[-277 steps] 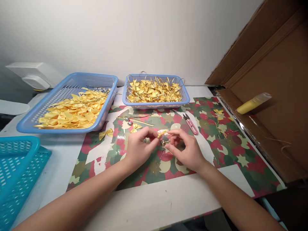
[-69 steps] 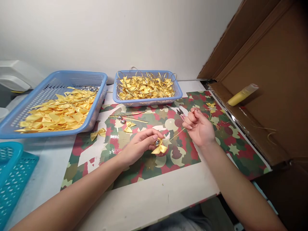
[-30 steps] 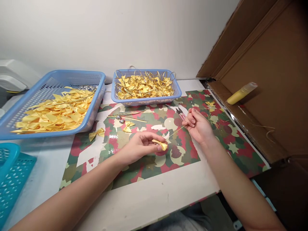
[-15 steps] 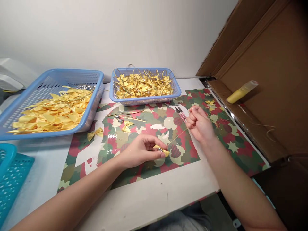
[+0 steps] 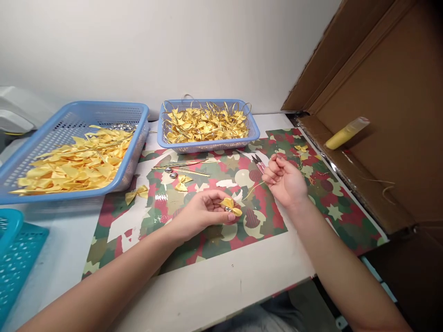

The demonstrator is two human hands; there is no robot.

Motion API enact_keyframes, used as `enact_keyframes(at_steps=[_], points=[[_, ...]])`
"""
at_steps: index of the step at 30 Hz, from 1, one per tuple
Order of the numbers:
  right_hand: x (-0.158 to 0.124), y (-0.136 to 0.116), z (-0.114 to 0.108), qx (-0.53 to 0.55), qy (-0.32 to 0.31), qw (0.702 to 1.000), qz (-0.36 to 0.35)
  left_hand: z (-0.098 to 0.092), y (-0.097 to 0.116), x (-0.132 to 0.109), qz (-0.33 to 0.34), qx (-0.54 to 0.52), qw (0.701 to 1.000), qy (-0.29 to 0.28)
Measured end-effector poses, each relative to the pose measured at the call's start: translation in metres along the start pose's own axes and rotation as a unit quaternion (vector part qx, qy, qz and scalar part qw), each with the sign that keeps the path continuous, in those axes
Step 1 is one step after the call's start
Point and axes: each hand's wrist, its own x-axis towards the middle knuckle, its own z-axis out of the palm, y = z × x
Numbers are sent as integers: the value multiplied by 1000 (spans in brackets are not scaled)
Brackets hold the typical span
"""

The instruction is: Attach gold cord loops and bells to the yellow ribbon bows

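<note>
Baskets are met first: a teal basket (image 5: 14, 249) at the left edge, and, at ten o'clock from the left hand, a large blue basket (image 5: 79, 196) heaped with plain yellow bows (image 5: 76, 161). A smaller blue basket (image 5: 207, 146) of looped bows (image 5: 204, 124) is set at twelve o'clock, and two small silver bells (image 5: 170, 173) are left loose on the patterned mat (image 5: 214, 240) before it. The left hand (image 5: 199, 214) is closed in a pinch on a yellow satin bow (image 5: 230, 206) with a small bell at its knot, held just above the mat. From the bow a thin gold cord (image 5: 252, 189) is run toward two o'clock, where its end is gripped in the curled fingers of the right hand (image 5: 285, 180). Pink thread snips (image 5: 259, 162) are laid at that hand's ten o'clock. A yellow tube (image 5: 346, 133) is propped in the cardboard box (image 5: 391, 115) at far right. The cord appears to be drawn out through the bow's knot. A further pull would call for a firm pinch on the bow and a straight line of cord.
</note>
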Motion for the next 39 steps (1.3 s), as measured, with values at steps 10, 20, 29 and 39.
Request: enact_keyframes(at_steps=[10,20,29,39], points=[[-10,8,3,-56,-87,994,-25,-2,-6,0,64,33,997,33],[-14,18,5,-84,-123,989,24,0,-9,3,74,36,995,49],[-10,12,3,-86,-91,992,-8,0,-7,0,50,29,997,53],[10,1,-12,-103,-7,991,-81,5,-7,-6,108,179,978,22]])
